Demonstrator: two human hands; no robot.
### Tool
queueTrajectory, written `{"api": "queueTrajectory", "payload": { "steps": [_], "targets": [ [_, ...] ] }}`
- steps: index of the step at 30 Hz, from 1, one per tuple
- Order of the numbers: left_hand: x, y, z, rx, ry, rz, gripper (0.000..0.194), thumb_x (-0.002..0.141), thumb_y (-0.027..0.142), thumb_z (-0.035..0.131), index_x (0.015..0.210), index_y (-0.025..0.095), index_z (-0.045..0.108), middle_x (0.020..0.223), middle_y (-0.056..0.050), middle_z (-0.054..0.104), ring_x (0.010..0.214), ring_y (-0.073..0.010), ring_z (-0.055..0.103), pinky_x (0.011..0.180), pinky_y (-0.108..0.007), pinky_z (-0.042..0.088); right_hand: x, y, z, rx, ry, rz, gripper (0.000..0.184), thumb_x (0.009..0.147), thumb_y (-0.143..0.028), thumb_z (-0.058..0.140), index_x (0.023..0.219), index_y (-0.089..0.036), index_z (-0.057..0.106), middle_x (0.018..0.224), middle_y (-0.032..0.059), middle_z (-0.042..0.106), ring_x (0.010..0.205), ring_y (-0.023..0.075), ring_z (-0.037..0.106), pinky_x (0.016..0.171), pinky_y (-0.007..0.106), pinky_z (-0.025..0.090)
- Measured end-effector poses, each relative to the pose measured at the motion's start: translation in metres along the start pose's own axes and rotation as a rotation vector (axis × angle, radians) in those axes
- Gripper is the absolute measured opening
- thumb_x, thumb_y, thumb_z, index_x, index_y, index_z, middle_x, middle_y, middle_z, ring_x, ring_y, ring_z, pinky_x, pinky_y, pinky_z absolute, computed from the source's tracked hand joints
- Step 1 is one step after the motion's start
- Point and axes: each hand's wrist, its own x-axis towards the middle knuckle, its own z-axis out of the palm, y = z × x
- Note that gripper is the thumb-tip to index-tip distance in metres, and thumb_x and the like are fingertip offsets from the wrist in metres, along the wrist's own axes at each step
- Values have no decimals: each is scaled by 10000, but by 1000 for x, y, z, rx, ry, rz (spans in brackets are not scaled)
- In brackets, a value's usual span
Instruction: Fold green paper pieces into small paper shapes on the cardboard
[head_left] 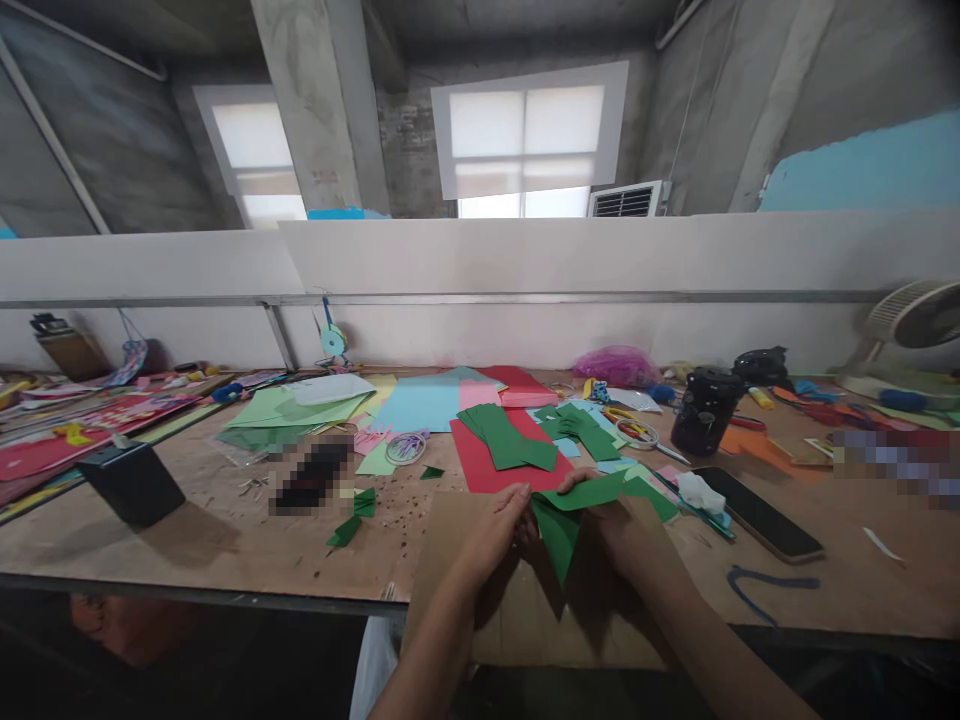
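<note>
Both my hands meet over a brown cardboard sheet (450, 545) at the table's near edge. My left hand (495, 530) pinches the left side of a folded green paper piece (559, 535) whose point hangs downward. My right hand (626, 535) grips the same green paper from the right, with a long green strip (592, 490) running out past its thumb. Just beyond lie a red paper sheet (480, 465) and a pile of cut green strips (506, 440).
A black phone (761, 512) and a white wad lie right of my hands; a dark jar (703, 408), scissors (637, 432) and a fan (911, 315) farther right. Coloured paper sheets (420, 400), green scraps (352, 515) and a black box (135, 480) sit left.
</note>
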Motion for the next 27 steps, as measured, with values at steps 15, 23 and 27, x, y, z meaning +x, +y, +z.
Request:
{"api": "queueTrajectory", "payload": {
  "steps": [15, 23, 27],
  "targets": [
    [2, -5, -1, 108, 4, 14, 350, 855, 502, 509, 709, 185, 484, 615, 16, 531, 578, -117, 490, 575, -238, 369, 5, 2, 5, 140, 24, 145, 211, 733, -292, 508, 739, -252, 715, 920, 73, 719, 900, 267, 624, 770, 364, 492],
    [10, -7, -1, 91, 290, 93, 351, 845, 515, 497, 711, 191, 464, 568, 34, 502, 498, -96, 447, 505, -214, 332, 3, -8, 2, 224, 61, 259, 208, 741, -361, 525, 826, -294, 702, 1008, 30, 718, 914, 277, 656, 741, 352, 504],
    [12, -7, -1, 86, 337, 93, 351, 837, 526, 501, 731, 191, 479, 576, 32, 517, 471, -91, 448, 476, -204, 333, 2, -7, 4, 220, 54, 355, 279, 713, -382, 627, 972, -295, 684, 831, 25, 719, 773, 280, 664, 658, 336, 493]
  ]
}}
